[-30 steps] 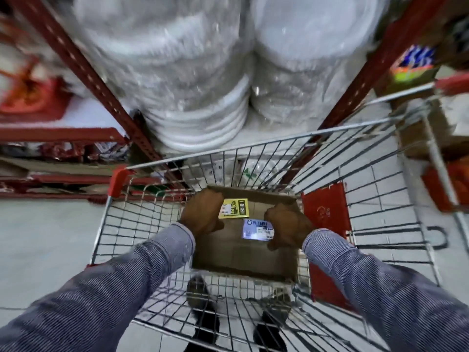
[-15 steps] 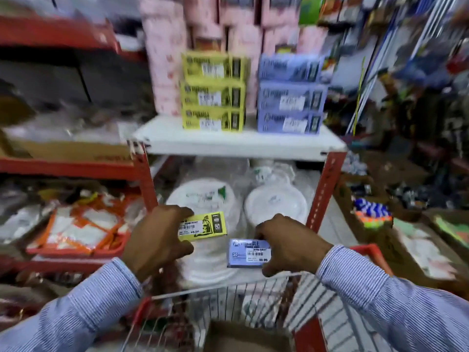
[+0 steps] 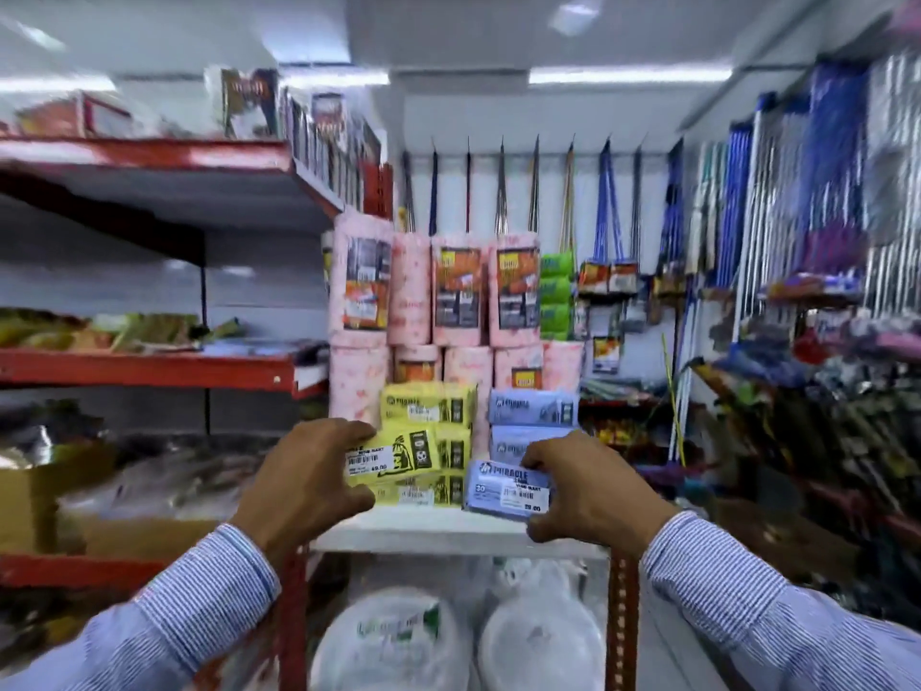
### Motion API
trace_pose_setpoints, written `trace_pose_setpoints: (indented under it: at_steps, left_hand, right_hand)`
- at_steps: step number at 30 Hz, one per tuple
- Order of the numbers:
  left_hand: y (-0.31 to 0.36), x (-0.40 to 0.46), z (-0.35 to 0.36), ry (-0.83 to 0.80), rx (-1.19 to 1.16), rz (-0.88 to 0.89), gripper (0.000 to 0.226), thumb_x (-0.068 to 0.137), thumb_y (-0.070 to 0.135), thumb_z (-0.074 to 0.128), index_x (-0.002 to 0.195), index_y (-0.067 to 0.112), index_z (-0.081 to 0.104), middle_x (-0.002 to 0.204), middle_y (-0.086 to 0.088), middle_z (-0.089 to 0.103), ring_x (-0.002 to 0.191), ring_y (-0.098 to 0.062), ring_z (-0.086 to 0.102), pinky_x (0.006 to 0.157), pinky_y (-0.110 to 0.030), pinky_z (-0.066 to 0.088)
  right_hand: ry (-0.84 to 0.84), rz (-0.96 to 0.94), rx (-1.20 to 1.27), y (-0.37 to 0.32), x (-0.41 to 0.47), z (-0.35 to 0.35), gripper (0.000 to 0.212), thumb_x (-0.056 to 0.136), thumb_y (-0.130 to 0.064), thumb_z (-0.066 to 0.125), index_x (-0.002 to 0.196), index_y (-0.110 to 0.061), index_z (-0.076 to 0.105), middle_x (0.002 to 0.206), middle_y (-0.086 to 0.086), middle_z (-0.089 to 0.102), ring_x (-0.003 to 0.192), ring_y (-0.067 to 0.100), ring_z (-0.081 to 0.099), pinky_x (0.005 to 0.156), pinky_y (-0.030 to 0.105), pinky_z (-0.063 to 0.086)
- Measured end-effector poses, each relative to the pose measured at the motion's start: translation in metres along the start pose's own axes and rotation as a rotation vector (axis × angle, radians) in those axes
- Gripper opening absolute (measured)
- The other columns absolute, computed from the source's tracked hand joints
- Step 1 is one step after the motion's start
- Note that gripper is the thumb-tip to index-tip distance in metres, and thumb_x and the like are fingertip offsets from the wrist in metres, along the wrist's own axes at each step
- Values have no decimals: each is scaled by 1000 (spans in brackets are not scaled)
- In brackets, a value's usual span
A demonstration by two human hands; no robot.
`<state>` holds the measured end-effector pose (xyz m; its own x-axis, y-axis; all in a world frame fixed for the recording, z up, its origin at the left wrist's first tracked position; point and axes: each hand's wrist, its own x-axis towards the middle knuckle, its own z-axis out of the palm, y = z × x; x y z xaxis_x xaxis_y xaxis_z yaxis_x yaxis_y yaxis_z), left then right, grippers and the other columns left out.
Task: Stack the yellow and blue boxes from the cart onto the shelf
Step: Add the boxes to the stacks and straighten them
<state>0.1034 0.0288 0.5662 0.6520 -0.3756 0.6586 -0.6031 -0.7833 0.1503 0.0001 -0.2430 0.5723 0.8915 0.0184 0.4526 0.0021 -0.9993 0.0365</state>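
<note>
My left hand (image 3: 309,478) grips a yellow box (image 3: 393,453) held up in front of the yellow stack (image 3: 428,406) on the white shelf (image 3: 448,533). Beside it, my right hand (image 3: 593,491) holds a blue box (image 3: 503,488) in front of the blue stack (image 3: 533,408), low near the shelf's front edge. Both stacks stand side by side, yellow on the left and blue on the right. The cart is out of view.
Pink wrapped rolls (image 3: 433,291) stand behind the two stacks. Bagged white plates (image 3: 393,640) fill the shelf below. Red-framed shelving (image 3: 149,366) runs along the left. Brooms and mops (image 3: 747,241) hang on the right wall.
My head has tilted up from the cart to the shelf. Both hands have lifted the yellow and blue boxes out of the cart's carton and up to the stacks.
</note>
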Motion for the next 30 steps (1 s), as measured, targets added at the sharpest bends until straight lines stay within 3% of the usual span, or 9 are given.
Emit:
trace_pose_setpoints:
  at_steps: [6, 9, 13, 20, 27, 30]
  left_hand:
    - [3, 36, 9, 65, -47, 79, 68, 61, 24, 87, 126, 18, 67, 114, -2, 76, 98, -19, 70, 86, -35, 59]
    - [3, 54, 20, 70, -70, 130, 64, 66, 18, 88, 126, 15, 66, 117, -5, 74, 101, -20, 70, 90, -34, 58]
    - [0, 76, 38, 47, -53, 166, 58, 73, 26, 86, 127, 19, 65, 122, -2, 73, 107, -18, 67, 93, -32, 55]
    - [-6, 100, 64, 10, -48, 175, 53, 78, 20, 81, 128, 22, 64, 126, 0, 71, 113, -17, 64, 98, -31, 51]
    - [-15, 112, 81, -18, -53, 188, 53, 83, 17, 78, 133, 23, 61, 131, 0, 67, 118, -17, 61, 100, -30, 49]
    - [-17, 116, 86, -23, -67, 182, 52, 83, 13, 78, 131, 23, 63, 130, -2, 69, 116, -18, 63, 98, -32, 51]
  right_hand:
    - [138, 81, -90, 20, 25, -13, 59, 66, -42, 81, 116, -20, 59, 105, 7, 66, 95, 29, 60, 75, 36, 51]
    - [183, 100, -142, 28, 38, -9, 50, 74, -34, 76, 117, -18, 57, 103, 7, 67, 92, 27, 61, 75, 36, 52]
    - [201, 104, -188, 37, 55, 2, 42, 80, -30, 71, 116, -18, 55, 106, 8, 68, 96, 29, 62, 75, 35, 50]
    - [210, 131, -156, 52, 77, 24, 41, 81, -25, 72, 117, -22, 56, 113, 6, 68, 102, 27, 62, 80, 35, 50]
    - [251, 167, -79, 65, 86, 40, 41, 75, -11, 66, 113, -25, 62, 107, 2, 72, 97, 23, 63, 70, 33, 48]
    - [295, 134, -60, 70, 87, 51, 45, 79, -9, 66, 120, -25, 59, 115, -2, 70, 103, 21, 63, 77, 33, 51]
